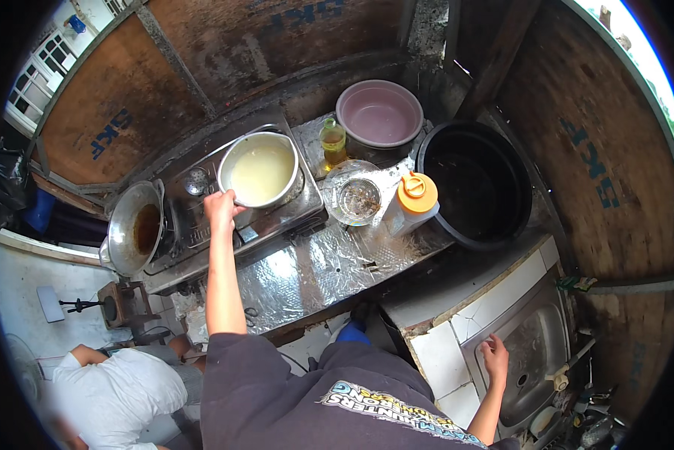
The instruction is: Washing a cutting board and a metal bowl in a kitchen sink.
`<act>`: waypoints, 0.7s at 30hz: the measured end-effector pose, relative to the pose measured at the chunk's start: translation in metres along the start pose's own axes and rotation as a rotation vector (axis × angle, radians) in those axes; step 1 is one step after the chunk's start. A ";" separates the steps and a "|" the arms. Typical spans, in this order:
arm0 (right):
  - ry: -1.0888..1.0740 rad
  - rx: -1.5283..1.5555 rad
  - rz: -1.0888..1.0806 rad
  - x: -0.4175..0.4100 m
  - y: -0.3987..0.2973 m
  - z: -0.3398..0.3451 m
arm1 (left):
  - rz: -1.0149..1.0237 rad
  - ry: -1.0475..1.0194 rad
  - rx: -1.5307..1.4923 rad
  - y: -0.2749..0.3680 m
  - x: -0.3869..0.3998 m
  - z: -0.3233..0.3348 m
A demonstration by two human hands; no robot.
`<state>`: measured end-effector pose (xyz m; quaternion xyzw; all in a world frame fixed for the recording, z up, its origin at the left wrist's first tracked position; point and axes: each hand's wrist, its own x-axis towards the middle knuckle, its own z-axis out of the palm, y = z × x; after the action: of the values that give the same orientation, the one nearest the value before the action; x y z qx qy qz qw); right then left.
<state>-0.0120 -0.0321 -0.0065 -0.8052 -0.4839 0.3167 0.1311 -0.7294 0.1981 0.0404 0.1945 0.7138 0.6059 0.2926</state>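
My left hand (221,209) grips the near side of a metal pot (262,170) of pale yellowish liquid, probably by its handle, which the fingers hide. The pot stands at the right end of a gas stove (202,216). On the stove's left side is a large metal wok (136,228) with brown residue or liquid in its bottom. A perforated metal skimmer (196,181) lies between wok and pot. My right hand (495,355) hangs over the edge of a steel sink (531,351), its fingers slightly bent and nothing seen in them.
An oil bottle (333,143), a pink basin (379,113), a coiled-wire strainer or plate (359,197) and an orange-lidded jug (413,205) stand right of the stove, beside a big black tub (475,185). Foil covers the counter (292,287). Another person (126,382) is at lower left.
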 end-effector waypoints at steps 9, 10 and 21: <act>0.036 0.032 -0.028 -0.022 0.013 -0.016 | 0.016 -0.319 0.218 0.045 -0.136 0.028; 0.049 0.073 -0.030 -0.028 0.025 -0.016 | 0.009 -0.393 0.211 0.048 -0.150 0.037; 0.323 0.374 0.211 -0.145 0.115 -0.058 | 0.061 -0.973 0.337 0.047 -0.329 0.176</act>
<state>0.0565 -0.2086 0.0338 -0.8530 -0.3033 0.2800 0.3195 -0.3702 0.1307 0.1299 0.5193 0.5766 0.3300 0.5375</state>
